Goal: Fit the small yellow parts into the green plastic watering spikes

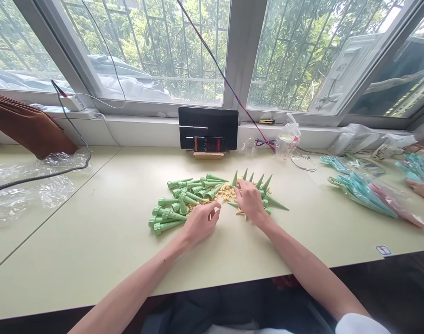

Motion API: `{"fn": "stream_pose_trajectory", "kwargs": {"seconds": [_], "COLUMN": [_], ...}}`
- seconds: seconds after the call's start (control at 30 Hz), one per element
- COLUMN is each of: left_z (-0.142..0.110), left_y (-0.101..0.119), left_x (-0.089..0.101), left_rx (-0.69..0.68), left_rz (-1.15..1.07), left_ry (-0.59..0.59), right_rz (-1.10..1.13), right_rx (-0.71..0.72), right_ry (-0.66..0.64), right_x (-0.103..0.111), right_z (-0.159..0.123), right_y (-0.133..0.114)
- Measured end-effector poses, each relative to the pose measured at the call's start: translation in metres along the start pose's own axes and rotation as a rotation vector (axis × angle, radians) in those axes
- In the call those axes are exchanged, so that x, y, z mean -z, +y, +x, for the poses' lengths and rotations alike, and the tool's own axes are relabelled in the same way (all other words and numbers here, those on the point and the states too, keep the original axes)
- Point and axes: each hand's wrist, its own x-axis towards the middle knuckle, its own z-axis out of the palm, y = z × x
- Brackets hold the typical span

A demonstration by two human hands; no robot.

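My left hand (202, 220) rests low over the table, its fingers half curled and the tips slightly apart, with nothing visible between them. Beside it lies a pile of green ribbed plastic cones (170, 214) with capped wide ends, most on their sides. My right hand (249, 200) is closed at the base of an upright green cone (235, 179); the fingertips are partly hidden. Several more green cones (260, 182) stand point up behind that hand, and others lie next to it. Small yellow plastic pieces (226, 192) are scattered between my hands.
A black tablet (208, 121) and a phone (209, 144) lean at the window on a cardboard stand (208, 156). Bagged teal and pink items (368, 195) lie right, near another person's hand (420, 189). Left are a brown bag (27, 127), clear plastic wrap (55, 185) and a dark cable (41, 178).
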Motion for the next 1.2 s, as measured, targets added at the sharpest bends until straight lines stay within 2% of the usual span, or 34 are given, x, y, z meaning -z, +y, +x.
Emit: {"fn": "stream_pose_trajectory", "kwargs": {"seconds": [0.3,0.73,0.83,1.0,1.2], "left_z": [-0.0013,-0.0010,-0.0009,0.0000,-0.0009], "left_y": [0.0008,0.0001,0.0008,0.0003,-0.0062], "left_x": [-0.0001,0.0011,0.0013,0.0029,0.0005], "left_rx": [-0.033,-0.035,-0.042,-0.005,0.064], "left_rz": [0.013,0.029,0.010,0.025,0.145], "left_ry": [-0.019,-0.022,0.028,0.136,0.082], "right_rz": [-0.072,-0.026,-0.034,-0.075,-0.071], "right_rx": [-0.021,-0.009,-0.023,-0.032,-0.003], "right_ry": [-0.141,-0.112,-0.098,-0.155,-0.157], "right_x": [-0.0055,-0.0029,-0.0017,-0.0028,-0.0029], "right_z": [-0.0011,-0.0008,-0.0009,-0.0027,-0.0032], "right_y": [0.0061,0.0035,0.0022,0.0013,-0.0010]}}
